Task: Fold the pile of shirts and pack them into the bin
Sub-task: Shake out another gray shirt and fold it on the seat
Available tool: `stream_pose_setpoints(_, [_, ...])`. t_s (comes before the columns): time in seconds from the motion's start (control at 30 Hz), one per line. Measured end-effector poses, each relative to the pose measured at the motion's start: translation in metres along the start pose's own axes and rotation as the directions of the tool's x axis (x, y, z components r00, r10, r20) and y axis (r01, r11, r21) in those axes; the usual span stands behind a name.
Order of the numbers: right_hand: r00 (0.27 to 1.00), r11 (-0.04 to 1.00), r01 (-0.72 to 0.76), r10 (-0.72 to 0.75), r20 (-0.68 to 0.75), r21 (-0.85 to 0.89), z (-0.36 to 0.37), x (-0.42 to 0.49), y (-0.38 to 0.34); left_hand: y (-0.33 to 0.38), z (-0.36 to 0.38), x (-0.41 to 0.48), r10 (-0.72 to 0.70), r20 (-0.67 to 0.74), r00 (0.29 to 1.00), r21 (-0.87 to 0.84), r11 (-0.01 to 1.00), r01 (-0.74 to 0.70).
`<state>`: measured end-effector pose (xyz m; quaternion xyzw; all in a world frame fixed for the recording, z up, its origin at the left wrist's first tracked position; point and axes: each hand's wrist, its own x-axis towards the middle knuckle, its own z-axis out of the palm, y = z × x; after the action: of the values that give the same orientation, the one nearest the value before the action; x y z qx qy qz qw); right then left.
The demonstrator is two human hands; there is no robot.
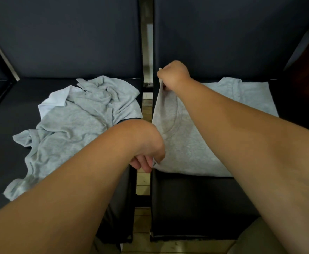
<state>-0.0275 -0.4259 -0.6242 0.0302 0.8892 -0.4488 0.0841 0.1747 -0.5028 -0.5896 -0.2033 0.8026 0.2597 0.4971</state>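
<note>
Dark seat [195,198], shirt [190,147] crosswise, collar [176,121] leftward, left hand [148,154], right hand [173,76] gripping edge

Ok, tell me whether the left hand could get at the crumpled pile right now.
Probably yes, once it lets go. The left hand grips the spread shirt at its near corner, and the pile lies just to its left with nothing between.

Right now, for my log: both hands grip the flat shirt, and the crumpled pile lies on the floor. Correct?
No: in the head view the crumpled pile lies on the left seat instead. The left hand and right hand do grip the flat shirt.
</note>
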Motion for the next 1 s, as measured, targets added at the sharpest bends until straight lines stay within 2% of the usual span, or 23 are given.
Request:
stream_pose_setpoints(0.07, [1.0, 0.988, -0.007, 0.004, 0.022, 0.155, -0.011, -0.007, -0.006, 0.002, -0.002, -0.012, 0.022, 0.006, 1.0, 0.015, 1.0, -0.022])
stream_pose_setpoints(0.13, [0.999, 0.974, 0.004, -0.012, 0.034, 0.228, -0.027, -0.016, -0.013, 0.007, 0.0, -0.027, 0.095, 0.005, 0.996, -0.001, 0.996, -0.095])
stream_pose_setpoints(0.27, [1.0, 0.987, -0.027, 0.025, 0.017, 0.158, -0.059, -0.021, -0.015, 0.021, 0.011, -0.05, 0.285, -0.025, 0.958, -0.031, 0.958, -0.286])
stream_pose_setpoints(0.37, [0.998, 0.99, -0.043, 0.048, -0.031, 0.132, -0.085, -0.018, -0.007, 0.037, 0.026, -0.058, 0.353, -0.008, 0.935, -0.064, 0.933, -0.353])
stream_pose_setpoints(0.47, [0.993, 0.985, -0.062, 0.076, -0.085, 0.158, -0.111, -0.01, 0.014, 0.057, 0.043, -0.054, 0.364, 0.0, 0.932, -0.056, 0.93, -0.363])
stream_pose_setpoints(0.57, [0.992, 0.981, -0.09, 0.104, -0.072, 0.174, -0.13, -0.007, 0.038, 0.076, 0.057, -0.045, 0.37, -0.027, 0.928, -0.055, 0.927, -0.371])
stream_pose_setpoints(0.77, [0.994, 0.996, -0.087, 0.084, -0.071, -0.037, -0.149, 0.004, 0.075, 0.097, 0.083, -0.029, 0.385, -0.098, 0.918, -0.033, 0.92, -0.389])
stream_pose_setpoints(0.93, [0.982, 0.979, -0.191, 0.19, -0.02, -0.078, -0.15, 0.009, 0.098, 0.101, 0.095, -0.02, 0.369, -0.091, 0.925, -0.081, 0.923, -0.376])
stream_pose_setpoints(1.0, [0.979, 0.979, -0.202, 0.202, 0.009, -0.036, -0.15, 0.009, 0.102, 0.101, 0.093, -0.016, 0.432, -0.193, 0.881, -0.063, 0.89, -0.451])
